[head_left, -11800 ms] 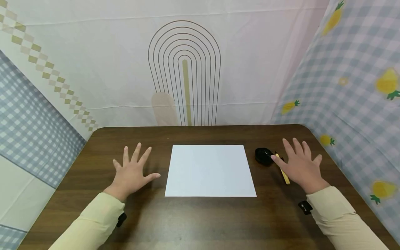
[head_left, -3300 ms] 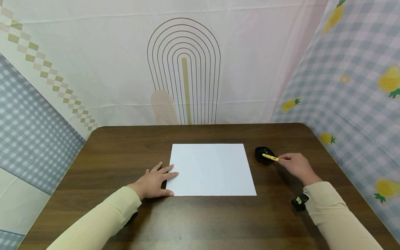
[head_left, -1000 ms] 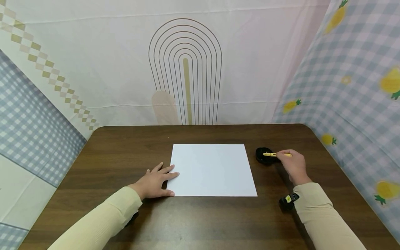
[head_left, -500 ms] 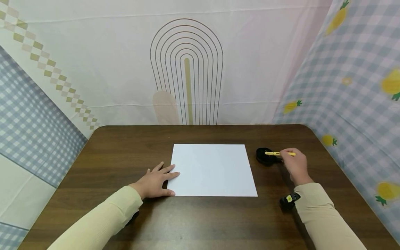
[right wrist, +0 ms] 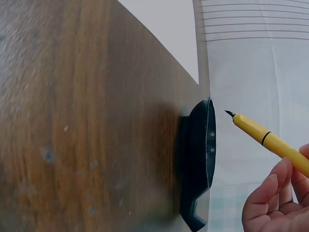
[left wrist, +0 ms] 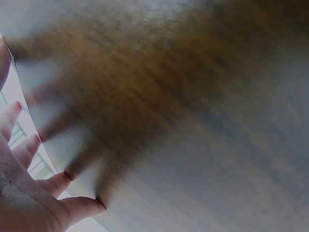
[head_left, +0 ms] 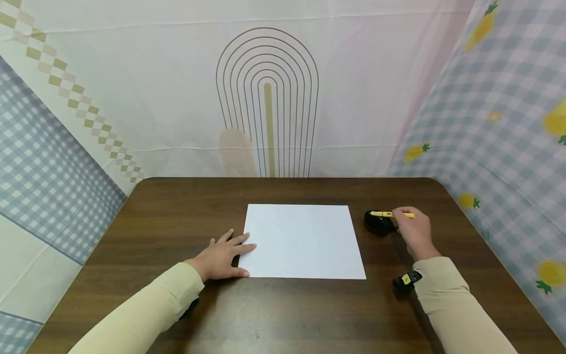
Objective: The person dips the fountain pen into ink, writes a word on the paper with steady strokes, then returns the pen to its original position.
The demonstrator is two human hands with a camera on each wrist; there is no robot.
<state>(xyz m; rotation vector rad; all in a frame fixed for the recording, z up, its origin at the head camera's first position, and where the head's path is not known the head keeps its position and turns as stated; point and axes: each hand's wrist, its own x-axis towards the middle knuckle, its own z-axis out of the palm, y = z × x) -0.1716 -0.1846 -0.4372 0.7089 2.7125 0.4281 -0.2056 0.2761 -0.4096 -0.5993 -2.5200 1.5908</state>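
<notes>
A white sheet of paper [head_left: 305,243] lies on the brown table. My left hand [head_left: 219,258] rests at its left edge, fingers spread and mostly straight, some tips on the sheet. In the left wrist view that hand [left wrist: 31,200] shows at the lower left, above a blurred table reflection. My right hand [head_left: 415,230] pinches a yellow fountain pen [head_left: 383,214] with a dark nib. A small black dish [head_left: 377,225] with a short handle stands right of the paper. The right wrist view shows the pen [right wrist: 263,135] held just above the dish [right wrist: 197,150], not touching it; the dish's inside is hidden.
The dark wooden table [head_left: 283,314] has rounded far corners. Behind it hangs a white cloth [head_left: 353,88] with an arch print, and a checked pineapple cloth [head_left: 486,162] is at the right. A small black device [head_left: 404,282] sits on the right wrist.
My hands were spread apart above the table and the pen lay beside the dish. The left hand has come onto the paper; the right has picked up the pen, moved it over the dish and raised it slightly.
</notes>
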